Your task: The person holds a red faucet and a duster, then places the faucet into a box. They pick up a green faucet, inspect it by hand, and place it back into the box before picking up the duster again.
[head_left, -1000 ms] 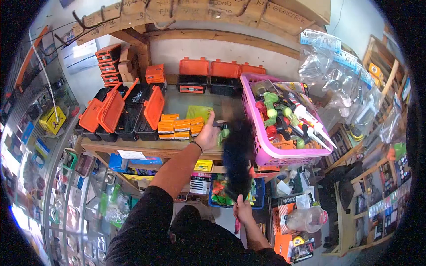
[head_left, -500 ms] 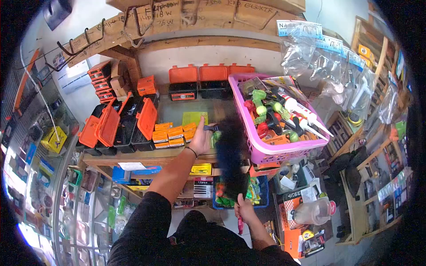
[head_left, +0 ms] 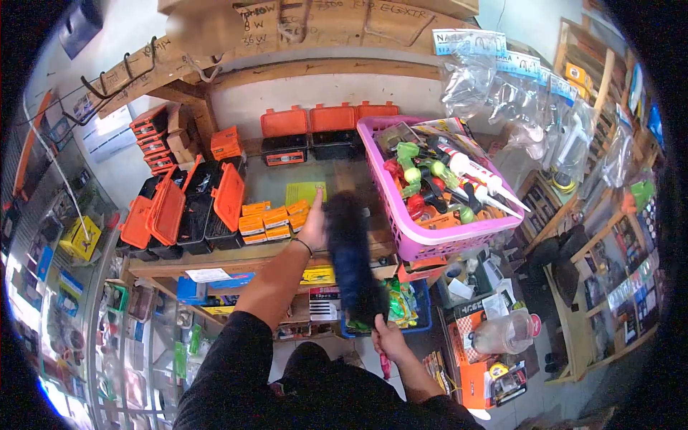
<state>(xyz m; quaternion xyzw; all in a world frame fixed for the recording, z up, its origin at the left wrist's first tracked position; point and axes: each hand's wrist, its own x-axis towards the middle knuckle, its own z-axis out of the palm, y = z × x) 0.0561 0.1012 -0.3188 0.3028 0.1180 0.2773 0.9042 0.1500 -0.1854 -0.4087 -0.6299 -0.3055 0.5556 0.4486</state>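
Observation:
My right hand (head_left: 390, 338) is closed round the pink handle of a dark, fluffy duster (head_left: 349, 251), blurred by motion, which stands up over the shelf's front edge. My left hand (head_left: 313, 226) is raised beside the duster's upper part, thumb pointing up. Its fingers are mostly behind the duster, and whatever they hold is hidden there. Just left of that hand sit several small orange boxes (head_left: 274, 219) in stacks. A yellow-green card (head_left: 304, 192) lies behind my thumb. To the right stands a pink basket (head_left: 448, 240) full of mixed goods, including white-nozzled tubes and green-headed items.
Black cases with open orange lids (head_left: 166, 209) line the left of the shelf; more orange-lidded cases (head_left: 284, 123) stand at the back. Hooks (head_left: 118, 77) hang overhead. Clear packets (head_left: 469, 82) hang at right. Below is a blue basket (head_left: 423, 308) of green packets.
The duster has swung left, now covering the dark and green item seen by my left hand earlier. The whole view has shifted slightly. My right hand keeps hold of the handle.

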